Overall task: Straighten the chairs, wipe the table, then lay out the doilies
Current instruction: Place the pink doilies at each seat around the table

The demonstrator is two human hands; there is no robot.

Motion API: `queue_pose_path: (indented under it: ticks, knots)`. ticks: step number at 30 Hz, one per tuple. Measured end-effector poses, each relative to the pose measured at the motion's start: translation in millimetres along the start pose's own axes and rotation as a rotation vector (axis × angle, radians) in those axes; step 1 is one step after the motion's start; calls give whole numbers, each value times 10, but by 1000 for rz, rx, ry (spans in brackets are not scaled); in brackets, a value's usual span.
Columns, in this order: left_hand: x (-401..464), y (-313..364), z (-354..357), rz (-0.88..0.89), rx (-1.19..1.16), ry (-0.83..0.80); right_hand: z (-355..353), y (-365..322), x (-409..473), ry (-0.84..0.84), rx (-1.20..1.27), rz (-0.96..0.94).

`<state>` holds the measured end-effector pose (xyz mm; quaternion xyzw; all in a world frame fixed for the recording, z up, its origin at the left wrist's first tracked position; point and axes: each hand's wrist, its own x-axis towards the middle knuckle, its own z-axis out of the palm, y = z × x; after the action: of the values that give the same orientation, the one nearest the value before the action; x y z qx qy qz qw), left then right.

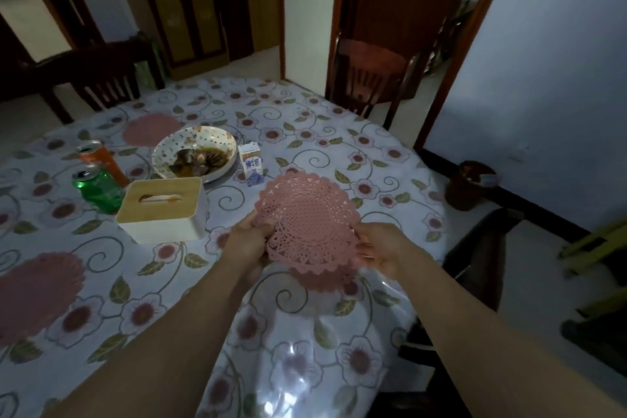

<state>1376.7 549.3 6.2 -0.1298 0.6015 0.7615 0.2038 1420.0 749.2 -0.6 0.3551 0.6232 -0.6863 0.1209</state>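
Hands first, since they're nearest: the person's left hand and right hand both pinch the edges of a pink lacy round doily, holding it up off the round table with the flowered plastic cover. It's tilted toward the camera, probably so it can be spread flat before going down. A second pink scalloped edge peeks out just underneath at about 6 o'clock of the held one; can't tell whether that's another doily in the grip or one lying on the cover.

Looks like the laying-out step is well underway. One big pink doily already sits at the table's 8 o'clock edge, and another pink doily at roughly 11 o'clock, so they seem to be spaced one per seat.

Middle of the table holds the clutter: a white tissue box with a wooden lid, a green soda can, an orange can, a patterned bowl with food leftovers and a small milk carton.

Farther out, a dark wooden chair at 11 o'clock and another wooden chair at 1 o'clock.
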Motion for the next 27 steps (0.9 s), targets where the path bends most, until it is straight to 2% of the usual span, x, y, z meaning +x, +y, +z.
queue_pose_path:
  ticks: [6,10,14,21,27]
  knots:
    - [-62,54,631,-38,136,-46,-554,-228,-235,90,-46,-114]
    - [-103,25,1350,-40,331,-76,-1260,-445,-115,143,-69,-198]
    - [42,-66,2061,-26,391,-56,-1988,-693,150,136,-101,-261]
    - [296,-183,3287,-88,346,103,-3104,-1247,653,6,-188,-264]
    - [777,-41,3749,-81,338,236,-3402,-1728,1309,-75,-212,-272]
